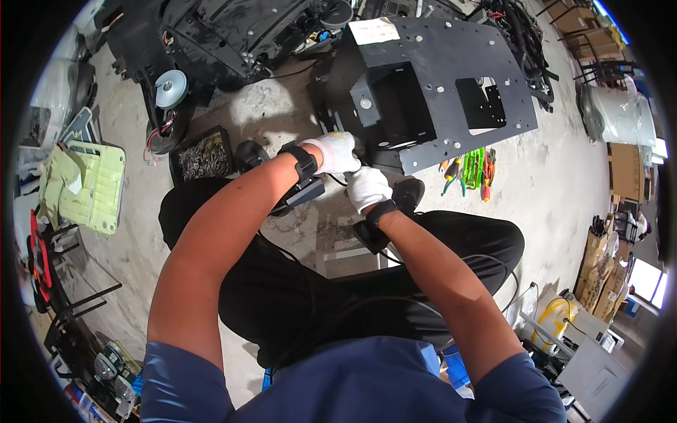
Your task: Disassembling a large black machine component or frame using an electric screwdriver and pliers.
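A large black sheet-metal housing (458,67) with cut-out openings and several bolt heads lies on the floor in front of me. At its near left corner, my left hand (334,152) in a white glove has its fingers curled in against the metal edge. Just below and to the right is my right hand (369,189), also gloved, its fingers bent up toward the same corner. The two hands almost meet there. Whatever they grip is hidden by the gloves and the dark edge. A thin black cable (336,180) runs close beneath them.
A black tray of screws (206,156) sits left of my knee. Right of the housing's near edge lie pliers (453,176), a green case (474,168) and a red-orange screwdriver (486,185). Another black assembly (233,39) fills the back left; a pale green panel (90,187) lies at far left.
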